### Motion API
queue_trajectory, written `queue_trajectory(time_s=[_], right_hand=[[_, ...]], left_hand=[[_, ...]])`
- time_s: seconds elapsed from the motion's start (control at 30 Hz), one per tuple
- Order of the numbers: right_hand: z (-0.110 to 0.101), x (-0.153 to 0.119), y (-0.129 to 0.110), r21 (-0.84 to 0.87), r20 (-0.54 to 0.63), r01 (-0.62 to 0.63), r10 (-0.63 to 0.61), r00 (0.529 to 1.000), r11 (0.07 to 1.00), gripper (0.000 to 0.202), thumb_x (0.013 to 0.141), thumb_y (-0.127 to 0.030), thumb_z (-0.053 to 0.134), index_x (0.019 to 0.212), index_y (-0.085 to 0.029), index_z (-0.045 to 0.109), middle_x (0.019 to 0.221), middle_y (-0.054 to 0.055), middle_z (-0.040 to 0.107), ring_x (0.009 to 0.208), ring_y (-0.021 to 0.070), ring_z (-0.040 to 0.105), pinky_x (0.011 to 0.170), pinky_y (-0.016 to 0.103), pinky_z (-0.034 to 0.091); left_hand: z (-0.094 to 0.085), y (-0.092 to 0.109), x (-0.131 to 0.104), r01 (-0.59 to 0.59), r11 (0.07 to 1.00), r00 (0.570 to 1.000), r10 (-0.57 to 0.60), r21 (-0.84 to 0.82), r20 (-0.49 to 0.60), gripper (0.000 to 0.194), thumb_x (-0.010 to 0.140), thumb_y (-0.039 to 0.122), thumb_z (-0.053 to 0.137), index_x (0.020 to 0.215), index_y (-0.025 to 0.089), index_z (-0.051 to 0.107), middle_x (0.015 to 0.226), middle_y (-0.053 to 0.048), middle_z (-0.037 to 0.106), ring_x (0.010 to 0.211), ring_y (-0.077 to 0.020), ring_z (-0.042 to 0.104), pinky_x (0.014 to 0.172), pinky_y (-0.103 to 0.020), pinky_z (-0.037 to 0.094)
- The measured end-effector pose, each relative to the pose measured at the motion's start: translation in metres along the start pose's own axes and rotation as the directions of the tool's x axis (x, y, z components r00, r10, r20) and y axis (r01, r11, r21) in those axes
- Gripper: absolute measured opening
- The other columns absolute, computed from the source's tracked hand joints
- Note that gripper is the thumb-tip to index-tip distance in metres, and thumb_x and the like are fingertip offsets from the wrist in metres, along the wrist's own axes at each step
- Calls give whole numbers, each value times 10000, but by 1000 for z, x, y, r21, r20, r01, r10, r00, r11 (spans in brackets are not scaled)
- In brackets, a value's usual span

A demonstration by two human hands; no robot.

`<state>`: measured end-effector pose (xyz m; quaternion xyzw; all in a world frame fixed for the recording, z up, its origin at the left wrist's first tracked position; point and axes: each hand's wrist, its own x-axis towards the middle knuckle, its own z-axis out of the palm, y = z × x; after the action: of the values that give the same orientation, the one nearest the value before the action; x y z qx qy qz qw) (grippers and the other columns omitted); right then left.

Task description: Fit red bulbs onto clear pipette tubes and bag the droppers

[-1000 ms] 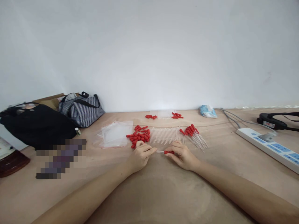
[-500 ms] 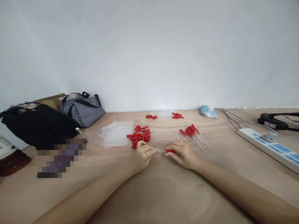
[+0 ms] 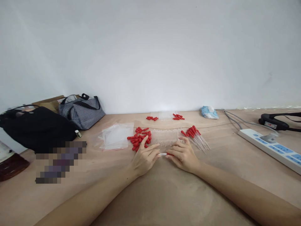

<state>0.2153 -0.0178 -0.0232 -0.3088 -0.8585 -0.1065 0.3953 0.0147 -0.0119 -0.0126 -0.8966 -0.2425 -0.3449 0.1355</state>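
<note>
My left hand [image 3: 144, 160] pinches a clear glass dropper tube [image 3: 162, 154], held level just above or on the table. My right hand [image 3: 184, 157] closes on a red rubber bulb [image 3: 169, 153] at the tube's right end; fingers cover most of the bulb, so how far it sits on the tube is hidden. Both index fingers are raised off the pinch. Beyond my left hand lies a heap of loose red bulbs [image 3: 138, 138]. A row of bare glass tubes [image 3: 166, 137] stretches behind both hands. Droppers with bulbs fitted [image 3: 197, 138] lie fanned out beyond my right hand.
Clear plastic bags [image 3: 118, 136] lie left of the bulbs. Farther back are more bulbs [image 3: 152, 118] and tubes. A striped bag [image 3: 86, 111] and black bag [image 3: 44, 128] stand left. At right are a power strip [image 3: 270, 147], blue-and-white packet [image 3: 209, 112] and black strapped device [image 3: 274, 121].
Both index fingers have lifted away from the pinch. The bulb in my right hand is more covered by the fingers, and the two hands are slightly closer together.
</note>
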Motion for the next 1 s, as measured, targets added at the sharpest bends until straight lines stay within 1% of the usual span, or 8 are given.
queue_trajectory(time_s=[0.1, 0.2, 0.5, 0.67, 0.8, 0.87, 0.93, 1.0], right_hand=[[1, 0, 0, 15, 10, 3, -3, 1000, 1000, 158, 829, -273, 484, 804, -210, 626, 676, -16, 653, 727, 122, 555, 903, 387, 202], [3, 0, 1, 48, 38, -12, 10, 999, 999, 162, 834, -270, 475, 798, -202, 618, 686, -14, 654, 707, 113, 558, 899, 380, 203], [6, 4, 1, 85, 100, -5, -3, 995, 996, 170, 842, -261, 452, 806, -187, 600, 734, 9, 660, 717, 118, 567, 875, 370, 214], [5, 6, 2, 141, 117, -35, 18, 993, 989, 162, 839, -269, 467, 804, -193, 606, 731, 2, 657, 714, 116, 560, 872, 375, 227], [1, 5, 6, 194, 138, -130, 104, 985, 972, 157, 803, -333, 529, 853, -213, 617, 739, 9, 653, 740, 143, 547, 826, 378, 291], [-3, 4, 8, 275, 167, -206, 164, 972, 939, 162, 799, -333, 533, 867, -212, 616, 746, 20, 649, 738, 147, 542, 770, 351, 349], [-7, 5, 11, 397, 208, -282, 213, 955, 874, 162, 795, -331, 533, 849, -203, 616, 758, 29, 644, 733, 142, 545, 720, 317, 395], [-11, 7, 18, 515, 246, -361, 270, 931, 778, 179, 775, -355, 551, 815, -194, 617, 778, 34, 639, 739, 141, 553, 700, 298, 424]], left_hand=[[0, 1, 1, -24, 1000, 999, 24, 5, -23, 164, 868, 122, 403, 823, 155, 558, 793, -10, 689, 917, -170, 617, 1054, -510, 95], [0, 1, 2, -4, 1000, 1000, 4, -22, -10, 173, 863, 112, 396, 822, 158, 558, 796, -11, 690, 925, -175, 615, 1056, -529, 68], [1, 1, 2, 48, 995, 998, -45, -93, 34, 172, 853, 101, 393, 817, 164, 549, 795, -19, 685, 955, -181, 603, 1058, -534, 48], [1, 1, 2, 59, 992, 997, -54, -108, 47, 177, 861, 114, 388, 811, 171, 548, 788, -13, 684, 949, -178, 606, 1058, -531, 33], [4, 0, 0, 116, 986, 993, -112, -119, 43, 165, 872, 152, 393, 813, 175, 546, 789, -14, 684, 951, -178, 604, 1061, -522, 60], [3, -1, -1, 137, 981, 990, -130, -136, 57, 159, 878, 174, 389, 827, 180, 540, 826, -21, 684, 962, -179, 598, 1060, -514, 94], [2, -2, -1, 143, 980, 987, -131, -140, 90, 126, 871, 223, 416, 910, 184, 529, 921, -42, 670, 1020, -197, 565, 1055, -517, 119], [0, -3, -1, 166, 980, 981, -153, -111, 117, 250, 845, 289, 467, 1067, 175, 474, 1061, -82, 618, 1116, -231, 487, 1044, -527, 149]])
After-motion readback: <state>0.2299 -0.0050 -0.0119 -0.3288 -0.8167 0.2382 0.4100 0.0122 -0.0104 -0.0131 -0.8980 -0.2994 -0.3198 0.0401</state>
